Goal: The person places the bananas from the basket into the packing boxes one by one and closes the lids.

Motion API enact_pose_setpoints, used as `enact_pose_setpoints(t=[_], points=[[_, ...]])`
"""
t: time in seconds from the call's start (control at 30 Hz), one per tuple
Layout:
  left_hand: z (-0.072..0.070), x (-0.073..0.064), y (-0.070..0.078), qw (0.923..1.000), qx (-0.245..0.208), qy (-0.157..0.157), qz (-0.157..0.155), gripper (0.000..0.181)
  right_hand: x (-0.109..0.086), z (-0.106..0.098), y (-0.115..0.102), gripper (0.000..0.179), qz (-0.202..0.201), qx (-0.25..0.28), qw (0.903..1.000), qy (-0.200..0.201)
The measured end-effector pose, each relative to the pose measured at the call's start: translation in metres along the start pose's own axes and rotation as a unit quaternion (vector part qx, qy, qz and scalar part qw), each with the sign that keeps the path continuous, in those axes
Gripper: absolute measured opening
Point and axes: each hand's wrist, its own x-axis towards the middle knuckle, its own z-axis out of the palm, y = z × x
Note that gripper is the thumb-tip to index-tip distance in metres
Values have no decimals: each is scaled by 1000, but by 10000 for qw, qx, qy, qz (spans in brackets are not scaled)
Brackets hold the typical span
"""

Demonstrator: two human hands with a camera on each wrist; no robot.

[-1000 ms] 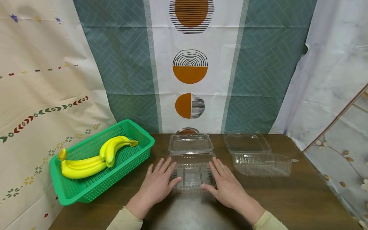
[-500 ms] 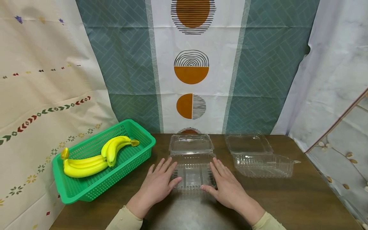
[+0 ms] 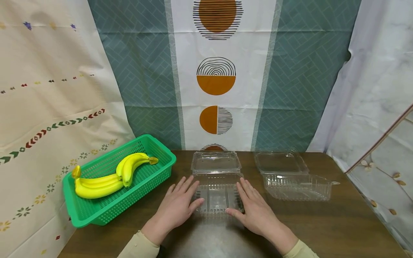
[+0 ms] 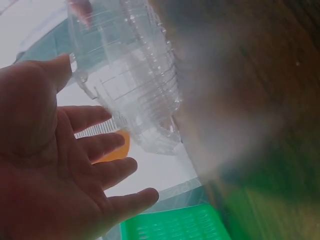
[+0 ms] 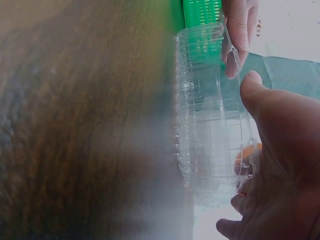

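Observation:
A clear plastic clamshell container [image 3: 217, 197] stands in front of me, its lid [image 3: 216, 161] folded back behind the base. My left hand [image 3: 178, 203] rests along the container's left rim with straight, spread fingers. On the opposite rim lies my right hand [image 3: 256, 209], its fingers likewise extended and the thumb near the front corner. Both wrist views show the ribbed side of the clear container [image 4: 140, 75] close to the fingertips. Neither hand grips anything.
A green plastic basket [image 3: 106, 215] on the left holds two bunches of bananas [image 3: 100, 188]. To the right, a second clear clamshell container [image 3: 297, 188] lies with its lid back. Everything stands on a brown wooden table [image 3: 348, 222], with patterned cloths behind and at the sides.
The head view has turned slightly left, so the basket and background shift a little to the right. Both hands stay at the container's sides.

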Motion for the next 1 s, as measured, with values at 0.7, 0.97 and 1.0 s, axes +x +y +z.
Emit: enact_pose_setpoints(t=[0.7, 0.97, 1.0], points=[[-45, -10, -7, 9917, 792, 981, 233, 71, 1, 2, -1, 108, 114, 5, 9999, -15], [-67, -10, -19, 9854, 1088, 1270, 315, 72, 1, 2, 0, 109, 116, -13, 9999, -24], [-70, -9, -21, 9847, 1128, 1289, 318, 72, 1, 2, 0, 109, 117, -5, 9999, -9]])
